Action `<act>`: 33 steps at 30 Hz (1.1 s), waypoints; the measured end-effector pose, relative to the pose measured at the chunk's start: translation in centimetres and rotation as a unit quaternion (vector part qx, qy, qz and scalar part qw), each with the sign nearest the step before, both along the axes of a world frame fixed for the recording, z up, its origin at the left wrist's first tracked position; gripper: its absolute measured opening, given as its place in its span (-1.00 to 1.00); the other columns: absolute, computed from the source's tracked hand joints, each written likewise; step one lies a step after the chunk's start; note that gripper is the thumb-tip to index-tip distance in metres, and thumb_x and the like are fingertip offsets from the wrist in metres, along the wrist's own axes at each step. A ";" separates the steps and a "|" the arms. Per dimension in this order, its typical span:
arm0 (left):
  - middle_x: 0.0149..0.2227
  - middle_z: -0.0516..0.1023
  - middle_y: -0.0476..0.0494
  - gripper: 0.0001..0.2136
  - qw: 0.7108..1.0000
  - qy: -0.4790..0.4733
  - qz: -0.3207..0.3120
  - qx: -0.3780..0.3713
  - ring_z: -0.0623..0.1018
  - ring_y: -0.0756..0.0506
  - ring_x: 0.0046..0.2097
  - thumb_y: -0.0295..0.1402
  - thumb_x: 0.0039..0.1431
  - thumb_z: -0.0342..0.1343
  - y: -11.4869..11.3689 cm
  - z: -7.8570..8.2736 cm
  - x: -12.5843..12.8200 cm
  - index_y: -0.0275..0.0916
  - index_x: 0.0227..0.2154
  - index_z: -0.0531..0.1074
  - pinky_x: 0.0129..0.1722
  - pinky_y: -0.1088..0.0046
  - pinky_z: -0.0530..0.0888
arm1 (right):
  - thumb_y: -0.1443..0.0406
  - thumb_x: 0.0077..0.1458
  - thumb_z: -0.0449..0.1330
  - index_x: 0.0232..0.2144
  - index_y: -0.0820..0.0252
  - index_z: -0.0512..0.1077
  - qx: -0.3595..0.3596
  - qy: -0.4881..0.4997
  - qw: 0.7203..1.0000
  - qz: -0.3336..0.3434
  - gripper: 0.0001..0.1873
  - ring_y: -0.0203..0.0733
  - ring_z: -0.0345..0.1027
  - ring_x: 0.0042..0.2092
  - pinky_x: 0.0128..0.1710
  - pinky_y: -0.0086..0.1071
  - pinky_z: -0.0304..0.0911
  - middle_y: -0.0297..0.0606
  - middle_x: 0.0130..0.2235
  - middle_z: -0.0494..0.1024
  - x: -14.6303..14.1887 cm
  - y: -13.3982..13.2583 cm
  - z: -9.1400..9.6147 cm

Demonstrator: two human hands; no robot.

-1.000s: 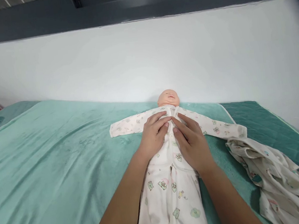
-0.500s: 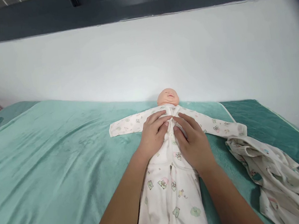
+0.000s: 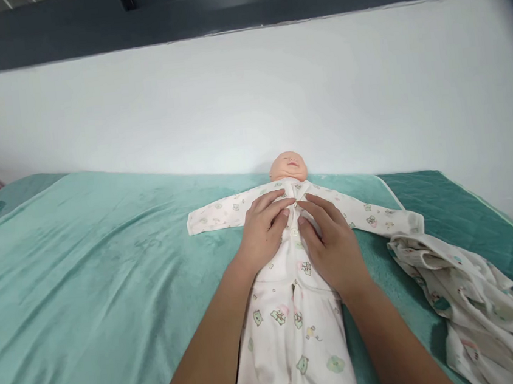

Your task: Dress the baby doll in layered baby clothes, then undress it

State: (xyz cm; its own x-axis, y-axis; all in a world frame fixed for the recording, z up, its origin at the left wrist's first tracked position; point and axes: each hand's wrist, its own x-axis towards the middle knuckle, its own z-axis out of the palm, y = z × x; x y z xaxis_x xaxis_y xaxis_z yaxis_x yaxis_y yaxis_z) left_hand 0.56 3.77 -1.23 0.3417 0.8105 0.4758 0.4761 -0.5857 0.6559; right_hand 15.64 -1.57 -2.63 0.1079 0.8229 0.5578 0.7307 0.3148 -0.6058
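A baby doll (image 3: 287, 167) lies on its back on a teal blanket (image 3: 85, 265), head toward the wall. It wears a white printed sleepsuit (image 3: 293, 328) with the sleeves spread out to both sides. My left hand (image 3: 263, 231) rests on the left of the doll's chest. Its fingertips pinch the front edge of the sleepsuit near the collar. My right hand (image 3: 330, 239) lies on the right of the chest and pinches the facing edge. The two sets of fingertips meet at the row of snaps down the middle.
A crumpled white printed garment (image 3: 470, 304) lies on the blanket at the right, touching the doll's sleeve end. A darker green mat (image 3: 464, 207) shows under the blanket at the right. A white wall rises just behind the doll's head.
Both hands have crept slightly up the doll's chest toward the collar, fingertips staying together on the front opening. The doll and the loose garment have not moved.
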 end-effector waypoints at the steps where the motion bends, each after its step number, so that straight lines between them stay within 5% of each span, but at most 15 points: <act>1: 0.23 0.39 -0.01 -0.70 1.000 0.004 -0.001 -0.001 0.32 -0.09 0.27 -0.32 0.38 -0.08 0.0 0.0 0.0 -0.02 0.03 0.49 0.31 0.21 0.25 | 0.26 0.31 0.03 0.11 0.00 0.39 0.001 -0.002 1.000 -0.001 -0.64 -0.04 0.19 0.26 0.23 -0.05 0.20 -0.18 0.23 0.34 0.0 0.0 0.0; 16: 0.25 0.37 0.01 -0.73 1.000 0.018 0.001 -0.009 0.29 -0.10 0.28 -0.33 0.37 -0.07 -0.2 0.2 -0.1 -0.01 0.01 0.46 0.31 0.19 0.23 | 0.24 0.32 0.04 0.03 0.04 0.50 0.015 -0.054 0.998 -0.020 -0.67 0.00 0.27 0.21 0.17 -0.04 0.27 -0.21 0.22 0.39 0.1 -0.1 0.2; 22: 0.25 0.36 0.01 -0.71 1.000 0.017 0.001 -0.018 0.28 -0.09 0.29 -0.37 0.36 -0.07 -0.2 0.3 0.0 -0.01 0.01 0.46 0.32 0.20 0.22 | 0.24 0.35 -0.03 0.16 0.07 0.40 -0.018 -0.085 0.996 0.020 -0.58 0.03 0.10 0.31 0.26 0.04 0.15 -0.18 0.31 0.26 0.3 0.0 0.4; 33: 0.22 0.41 -0.07 -0.75 1.000 -0.026 -0.005 -0.014 0.32 -0.11 0.28 -0.29 0.35 -0.02 -0.1 0.2 0.0 -0.07 0.02 0.45 0.31 0.19 0.24 | 0.21 0.26 0.09 0.20 -0.04 0.28 -0.015 0.081 0.996 0.043 -0.54 -0.05 0.11 0.30 0.31 0.05 0.05 -0.22 0.28 0.29 0.5 0.8 -0.7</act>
State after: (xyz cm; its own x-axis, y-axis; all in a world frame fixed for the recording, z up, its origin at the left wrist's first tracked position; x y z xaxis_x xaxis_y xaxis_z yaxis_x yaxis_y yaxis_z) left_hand 0.53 3.71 -1.05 0.3257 0.8205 0.4698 0.4341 -0.5711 0.6967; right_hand 16.16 -0.76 -3.35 0.1218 0.8493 0.5137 0.5940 0.3522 -0.7233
